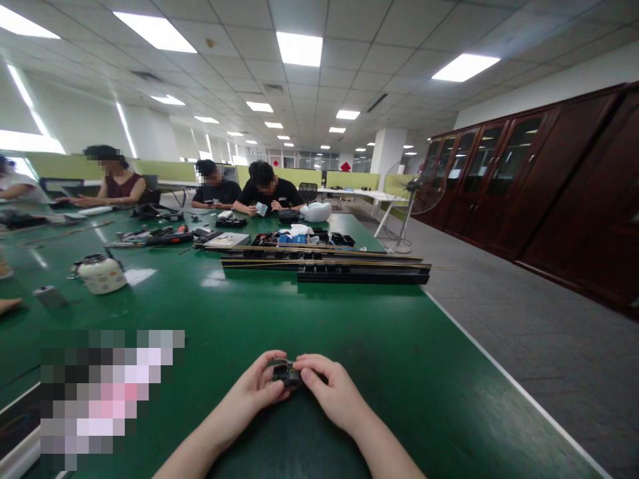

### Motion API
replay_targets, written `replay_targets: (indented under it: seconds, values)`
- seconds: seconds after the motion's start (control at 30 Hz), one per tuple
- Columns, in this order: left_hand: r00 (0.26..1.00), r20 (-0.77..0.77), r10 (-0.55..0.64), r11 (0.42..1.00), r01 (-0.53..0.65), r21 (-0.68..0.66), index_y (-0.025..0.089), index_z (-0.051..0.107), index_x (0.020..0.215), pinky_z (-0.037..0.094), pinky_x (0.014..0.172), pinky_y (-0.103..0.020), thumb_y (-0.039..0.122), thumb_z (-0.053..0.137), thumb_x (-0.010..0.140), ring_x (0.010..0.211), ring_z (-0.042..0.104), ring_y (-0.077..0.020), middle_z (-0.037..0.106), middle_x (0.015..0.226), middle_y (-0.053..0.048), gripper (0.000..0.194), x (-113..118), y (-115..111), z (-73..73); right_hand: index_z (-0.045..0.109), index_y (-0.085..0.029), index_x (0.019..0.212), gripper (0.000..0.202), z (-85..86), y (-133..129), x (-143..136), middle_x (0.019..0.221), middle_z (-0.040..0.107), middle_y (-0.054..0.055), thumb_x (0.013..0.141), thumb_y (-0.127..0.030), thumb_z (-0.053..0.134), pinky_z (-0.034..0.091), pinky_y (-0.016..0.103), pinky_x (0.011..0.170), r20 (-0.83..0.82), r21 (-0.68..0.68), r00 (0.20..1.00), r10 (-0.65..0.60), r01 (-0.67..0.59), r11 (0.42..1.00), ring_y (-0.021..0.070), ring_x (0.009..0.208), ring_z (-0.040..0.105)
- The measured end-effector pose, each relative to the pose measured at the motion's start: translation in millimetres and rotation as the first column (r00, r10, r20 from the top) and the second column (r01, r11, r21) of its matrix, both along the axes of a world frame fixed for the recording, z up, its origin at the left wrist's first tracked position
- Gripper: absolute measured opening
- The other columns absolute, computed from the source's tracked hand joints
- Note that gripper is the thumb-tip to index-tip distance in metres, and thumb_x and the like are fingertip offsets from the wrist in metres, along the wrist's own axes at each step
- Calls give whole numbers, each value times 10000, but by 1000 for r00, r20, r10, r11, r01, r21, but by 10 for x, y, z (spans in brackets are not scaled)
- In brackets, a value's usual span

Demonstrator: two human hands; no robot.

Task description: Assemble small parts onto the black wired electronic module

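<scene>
A small dark part [285, 374], black with a hint of yellow on its top, is held between my hands just above the green table near its front edge. My left hand [263, 384] grips it from the left, fingers curled round its far side and thumb along the near side. From the right, my right hand [324, 382] pinches its right end, fingertips and thumb close together on it. The fingers hide much of the part, and its exact kind is too small to tell.
Long black rails [364, 273] with thin brass-coloured rods lie across the green table [239, 313]. Beyond them are parts trays [342, 239] and hand tools [164, 237]. A cream jar [102, 274] and a grey cylinder [50, 297] stand left. Several people sit farther back. A fan [412, 189] stands right.
</scene>
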State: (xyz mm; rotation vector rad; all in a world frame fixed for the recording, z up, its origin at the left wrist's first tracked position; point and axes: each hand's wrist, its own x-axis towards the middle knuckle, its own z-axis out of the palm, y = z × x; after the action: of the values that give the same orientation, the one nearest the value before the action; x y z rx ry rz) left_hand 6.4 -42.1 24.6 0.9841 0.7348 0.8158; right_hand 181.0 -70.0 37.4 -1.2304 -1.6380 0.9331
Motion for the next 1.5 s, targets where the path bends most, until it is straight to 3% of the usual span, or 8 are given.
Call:
replay_targets:
  seconds: [0.2,0.37,0.6,0.83,1.03,1.3,1.5]
  values:
    - [1000,-10,0,1000,0,3,219,481,1023,408,854,-362,279,692,630,919,571,-193,602,1011,-72,450,-14,8,-13,678,-224,896,177,-11,-18,-37,1021,631,49,759,-293,590,412,318,901,6,32,1000,-31,30,999,168,969,578]
    - [1000,-1,-13,1000,13,0,219,473,1036,407,851,-361,281,679,646,951,565,-206,614,1013,-79,446,-12,12,-9,675,-220,912,285,5,-18,-38,977,645,47,855,-373,441,424,289,871,0,100,1000,-31,31,994,150,949,577]
    - [1000,6,-4,1000,4,15,228,477,1045,412,841,-372,286,677,646,943,567,-212,617,1021,-82,450,-10,16,-27,681,-231,850,353,7,-11,-44,962,642,38,870,-426,388,424,283,862,15,103,999,-45,43,994,144,932,576]
    - [1000,5,23,999,-24,25,238,478,1091,395,866,-388,268,679,644,938,568,-219,595,1047,-86,491,4,-3,37,617,-217,982,260,1,-20,-58,964,642,37,854,-357,439,450,283,807,-49,56,997,-52,54,997,154,901,585]
    - [998,46,47,999,-48,10,229,495,1020,369,917,-382,231,710,605,985,551,-212,600,1028,-65,468,23,-8,81,620,-240,957,278,8,-25,-68,964,631,6,687,-174,625,428,290,808,2,50,998,-63,63,997,162,900,572]
    - [997,34,70,997,-71,9,228,487,1071,362,923,-394,274,711,603,1008,540,-228,597,1062,-89,521,45,-31,89,635,-237,916,241,-22,-10,-83,961,631,7,692,-152,605,432,291,792,-18,52,996,-91,92,994,160,886,576]
    - [994,80,73,997,-71,-32,215,511,1029,356,936,-404,275,688,632,1019,538,-233,613,1032,-86,439,42,-30,78,601,-242,975,292,-18,-24,-104,989,626,15,695,-161,598,438,304,790,-27,28,994,-103,103,994,173,904,578]
